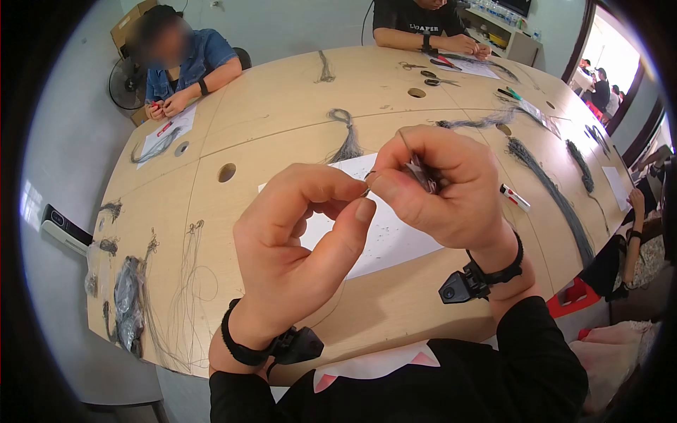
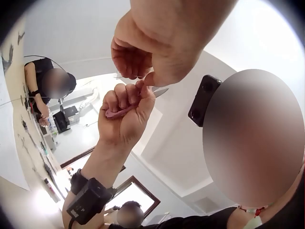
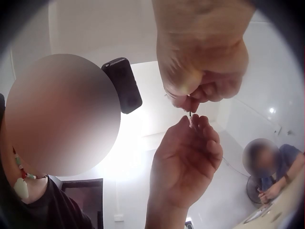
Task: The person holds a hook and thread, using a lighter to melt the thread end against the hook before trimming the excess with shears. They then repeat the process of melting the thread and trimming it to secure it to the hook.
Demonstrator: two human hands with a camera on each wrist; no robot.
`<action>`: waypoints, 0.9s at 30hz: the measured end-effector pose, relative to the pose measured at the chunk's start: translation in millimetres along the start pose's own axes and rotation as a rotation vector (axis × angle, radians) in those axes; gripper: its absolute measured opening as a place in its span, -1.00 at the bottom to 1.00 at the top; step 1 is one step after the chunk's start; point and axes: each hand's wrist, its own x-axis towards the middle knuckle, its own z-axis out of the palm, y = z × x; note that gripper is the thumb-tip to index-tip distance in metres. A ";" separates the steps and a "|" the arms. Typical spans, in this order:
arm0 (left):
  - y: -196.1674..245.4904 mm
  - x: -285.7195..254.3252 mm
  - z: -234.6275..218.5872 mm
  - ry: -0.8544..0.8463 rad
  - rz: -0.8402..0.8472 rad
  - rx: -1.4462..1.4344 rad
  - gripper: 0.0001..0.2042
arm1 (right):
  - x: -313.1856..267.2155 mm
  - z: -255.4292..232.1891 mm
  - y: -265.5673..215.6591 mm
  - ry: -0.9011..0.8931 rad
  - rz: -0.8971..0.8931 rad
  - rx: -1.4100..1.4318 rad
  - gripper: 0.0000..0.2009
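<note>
Both hands meet above a white sheet of paper (image 1: pixel 388 250). My left hand (image 1: pixel 300 236) pinches a thin dark strand (image 3: pixel 190 113) between thumb and index finger; the strand runs to the right hand's fingertips. My right hand (image 1: pixel 451 187) has its fingers curled round a small tool with a pink handle (image 2: pixel 119 113) and a pointed metal blade (image 2: pixel 162 91). Its thumb and index finger pinch at the strand, tips close to the left fingertips. Most of the tool is hidden in the palm, and I cannot tell its exact kind. Dark specks lie on the paper.
A looped grey wire bundle (image 1: pixel 345 134) lies behind the paper, a white marker (image 1: pixel 515 198) right of it. Long grey bundles (image 1: pixel 553 190) lie at right; loose strands (image 1: pixel 190 282) and a plastic bag (image 1: pixel 128 303) at left. Two people sit across the table; black-handled scissors (image 1: pixel 438 82) lie there.
</note>
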 end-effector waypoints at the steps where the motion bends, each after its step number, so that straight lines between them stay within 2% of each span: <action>1: -0.4 0.1 -0.9 -0.035 0.021 0.037 -0.91 | -0.1 0.6 1.1 -0.006 0.004 0.002 -0.82; 5: 0.1 -0.6 -1.3 -0.017 -0.006 0.071 -0.92 | 0.0 -0.3 1.5 -0.029 0.011 0.008 -0.81; 8: -3.2 0.5 -1.7 0.011 0.056 0.063 -0.93 | 0.3 -3.1 1.1 -0.052 -0.088 -0.087 -0.80; 10: -3.3 0.3 -0.9 0.010 0.059 0.044 -0.93 | -0.3 1.3 -0.8 -0.010 -0.096 -0.067 -0.93; 14: -2.2 -0.7 -0.7 0.007 0.044 0.043 -0.94 | -0.1 3.6 -3.1 0.011 -0.115 -0.074 -0.91; 16: -2.1 -0.5 -2.0 0.006 0.026 -0.012 -0.94 | 0.4 2.3 -4.6 -0.018 -0.152 -0.187 -0.89; 20: -0.7 -0.1 -2.0 0.016 0.011 -0.073 -0.94 | 0.5 0.8 -2.1 -0.041 -0.183 -0.195 -0.89; 25: -1.3 -1.0 -2.3 0.023 -0.010 -0.103 -0.94 | 0.2 4.8 -4.0 0.060 -0.138 -0.047 -0.89; 27: -1.7 -0.7 -3.9 0.001 0.006 -0.076 -0.94 | -0.4 4.0 -3.1 0.020 -0.150 -0.087 -0.90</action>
